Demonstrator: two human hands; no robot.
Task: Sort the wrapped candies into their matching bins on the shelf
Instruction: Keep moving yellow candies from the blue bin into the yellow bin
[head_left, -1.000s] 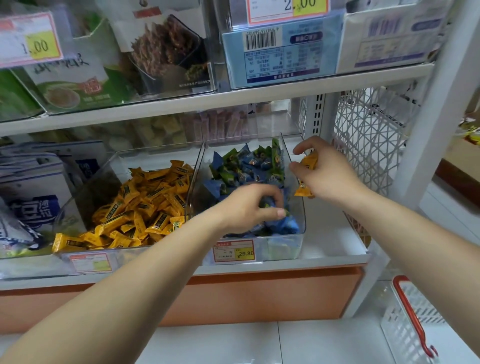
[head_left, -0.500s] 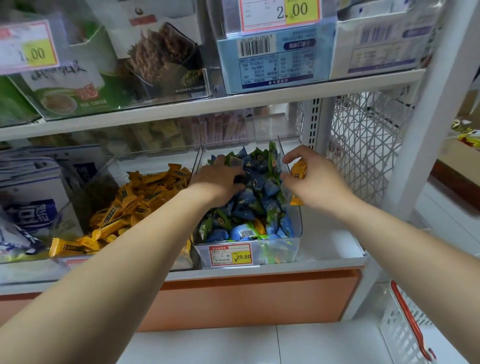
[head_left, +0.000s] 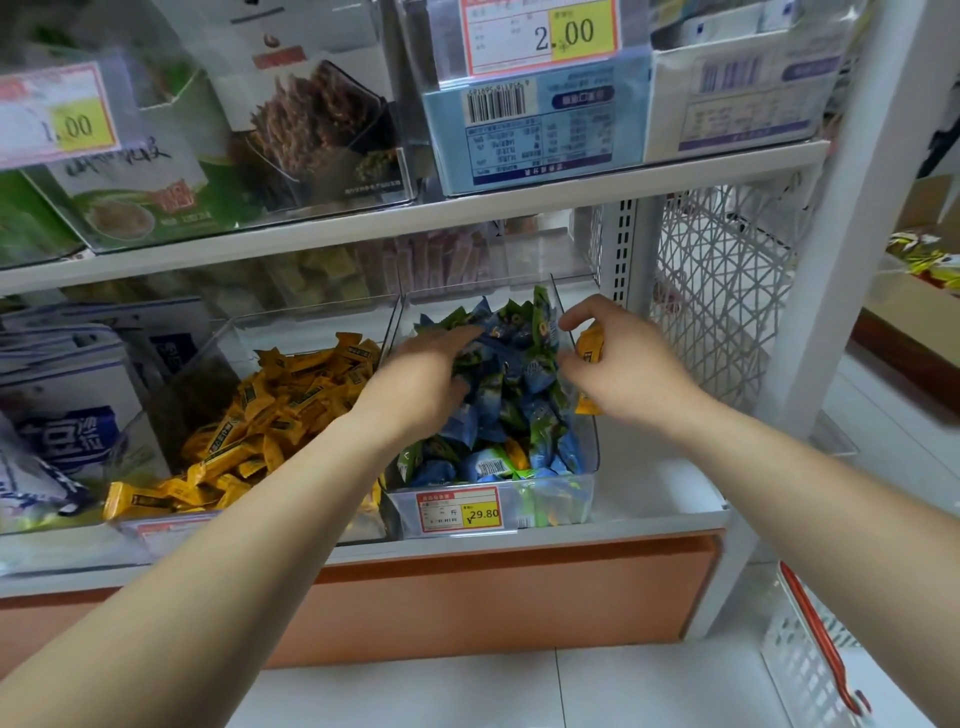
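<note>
In the bin (head_left: 561, 501) of blue-green candies (head_left: 519, 415), the left hand (head_left: 415, 384) lies flat-fingered at nine o'clock — the right hand (head_left: 628, 374), at three o'clock, grips yellow candies (head_left: 589, 345).

This is a shop, probably a small grocery: white shelving (head_left: 519, 210) carries clear bins (head_left: 556, 504) with yellow price tags (head_left: 460, 510), packaged snacks (head_left: 311, 119) above, and a red-handled basket (head_left: 800, 660) near right.

Both forearms reach into the right-hand bin (head_left: 553, 501); the left hand (head_left: 415, 376) lies flat-fingered inside, and the right hand (head_left: 621, 366) grips orange candies (head_left: 589, 344) at its right wall.
</note>
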